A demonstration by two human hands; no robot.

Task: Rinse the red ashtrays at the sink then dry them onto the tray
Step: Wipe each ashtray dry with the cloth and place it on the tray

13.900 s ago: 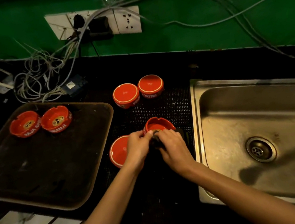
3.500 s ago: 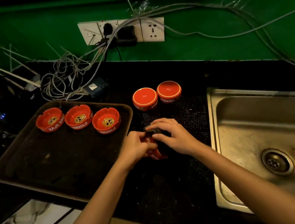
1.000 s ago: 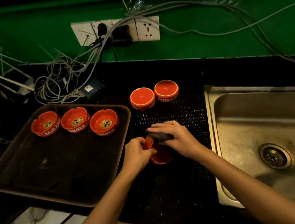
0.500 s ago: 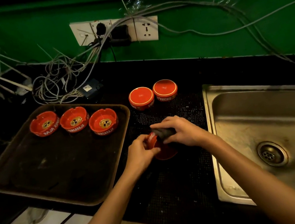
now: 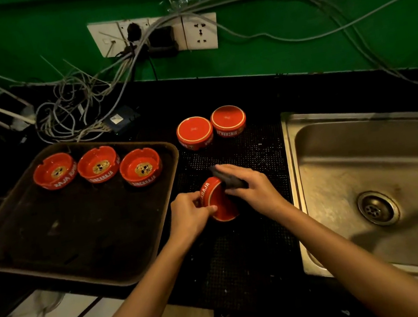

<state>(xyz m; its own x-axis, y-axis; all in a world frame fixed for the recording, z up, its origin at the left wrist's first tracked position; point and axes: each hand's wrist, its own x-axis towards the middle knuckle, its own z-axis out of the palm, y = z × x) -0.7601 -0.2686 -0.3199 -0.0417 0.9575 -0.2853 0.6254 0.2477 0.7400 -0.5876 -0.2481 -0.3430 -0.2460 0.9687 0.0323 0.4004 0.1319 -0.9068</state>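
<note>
Both hands work on 1 ashtray over the bench mat.

The left hand [image 5: 188, 214] grips a tilted red ashtray [image 5: 218, 202] with closed fingers; the right hand [image 5: 251, 187] presses a dark thing, maybe a cloth [image 5: 229, 179], on it. 3 ashtrays [image 5: 98, 164] sit upright on the tray [image 5: 77, 235]; 2 ashtrays [image 5: 211, 129] lie upside down near the sink [image 5: 373, 186].

Clearance: the tray [image 5: 52, 251] is bare across its near and middle area; three ashtrays [image 5: 98, 164] line its 12 o'clock edge. On the tabletop mat [image 5: 246, 257], two upturned ashtrays [image 5: 211, 127] stand at 12 o'clock of the hands, with open mat between. The sink [image 5: 368, 159] at 3 o'clock is unobstructed. A cable tangle [image 5: 70, 112] blocks the 11 o'clock corner.
</note>
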